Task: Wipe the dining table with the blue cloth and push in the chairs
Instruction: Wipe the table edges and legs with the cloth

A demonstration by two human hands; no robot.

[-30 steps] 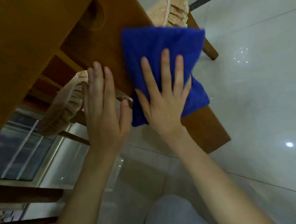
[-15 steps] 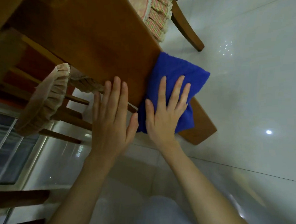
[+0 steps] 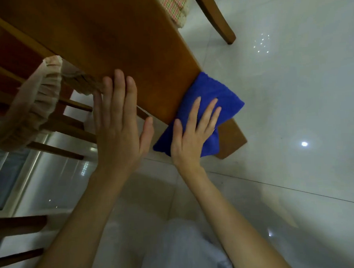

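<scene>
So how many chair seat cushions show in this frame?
2. A beige frilled cushion sits left of the table, partly under it; a checked cushion sits at the top edge beyond the table. Others may be hidden.

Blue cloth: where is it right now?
Head view, right of centre: the blue cloth lies over the dining table edge near its corner, flat under the right hand, beside the left hand.

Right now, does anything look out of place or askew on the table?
Only the blue cloth: it hangs off the corner of the table, partly over the floor, flat under the right hand. No spill or damage shows.
</scene>
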